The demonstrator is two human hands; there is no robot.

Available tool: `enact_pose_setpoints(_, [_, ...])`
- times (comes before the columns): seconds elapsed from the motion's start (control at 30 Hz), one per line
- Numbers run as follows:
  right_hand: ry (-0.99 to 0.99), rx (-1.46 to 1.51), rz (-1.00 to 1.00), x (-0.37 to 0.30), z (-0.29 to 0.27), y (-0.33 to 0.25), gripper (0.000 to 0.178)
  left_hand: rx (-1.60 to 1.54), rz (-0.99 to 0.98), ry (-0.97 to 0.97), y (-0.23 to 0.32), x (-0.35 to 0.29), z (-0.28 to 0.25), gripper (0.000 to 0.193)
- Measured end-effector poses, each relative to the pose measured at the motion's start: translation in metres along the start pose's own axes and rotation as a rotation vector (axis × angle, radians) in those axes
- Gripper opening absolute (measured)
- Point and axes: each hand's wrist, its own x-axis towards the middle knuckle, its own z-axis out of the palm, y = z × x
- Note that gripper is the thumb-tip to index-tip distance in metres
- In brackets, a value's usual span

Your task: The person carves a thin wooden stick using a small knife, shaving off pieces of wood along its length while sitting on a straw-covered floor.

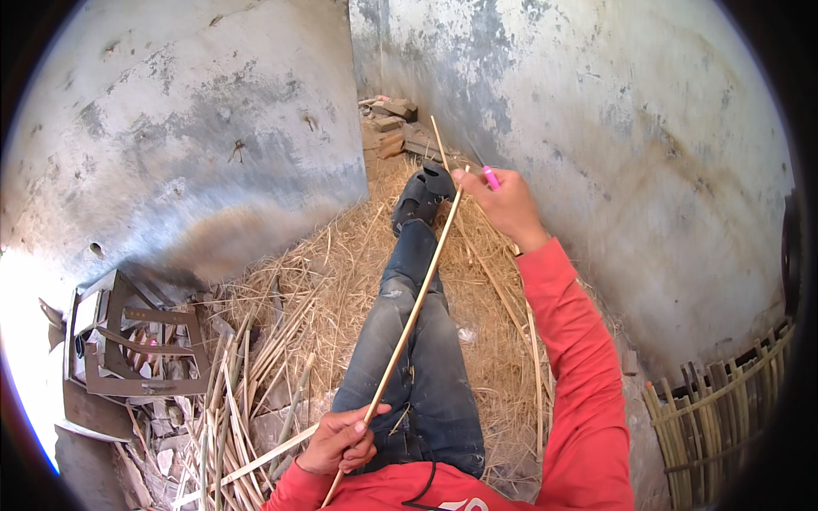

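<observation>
A long, thin bamboo strip point(415, 311) runs slantwise over my outstretched legs. Near its lower end my left hand point(335, 443) is closed round it, thumb on top. My right hand point(509, 204), out beyond my knees, is closed on a pink-handled knife point(491, 177); its thin blade points away and is hard to make out. The right thumb and fingertips are at the strip's far end; whether they also pinch it I cannot tell. Past that end, a second thin pale strip point(439, 140) slants up beside my dark sandals point(417, 198).
Straw-like shavings point(324, 264) cover the floor. Loose bamboo strips point(234, 417) lie at my left, beside a broken wooden frame point(145, 341). Bricks point(392, 115) are piled in the far corner between two worn walls point(630, 145). A woven bamboo panel point(724, 417) stands at lower right.
</observation>
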Motion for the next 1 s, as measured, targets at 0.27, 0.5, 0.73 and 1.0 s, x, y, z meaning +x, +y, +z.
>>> enact_pose_setpoints(0.27, [-0.055,0.269,0.009,-0.016,0.010,-0.025,0.037,0.169,0.077,-0.019,0.003,0.015,0.012,0.049])
enact_pose_setpoints(0.5, [-0.175,-0.007,-0.202,-0.072,0.020,-0.070,0.046,0.063,0.192,-0.010,0.013,0.040,0.012,0.053])
enact_pose_setpoints(0.73, [-0.344,-0.428,-0.633,-0.173,0.043,-0.067,0.053,-0.015,0.206,0.038,0.018,0.042,0.012,0.049])
enact_pose_setpoints(1.0, [-0.033,-0.536,-0.442,-0.079,0.012,-0.045,0.051,-0.035,0.128,0.010,0.009,0.033,0.018,0.049])
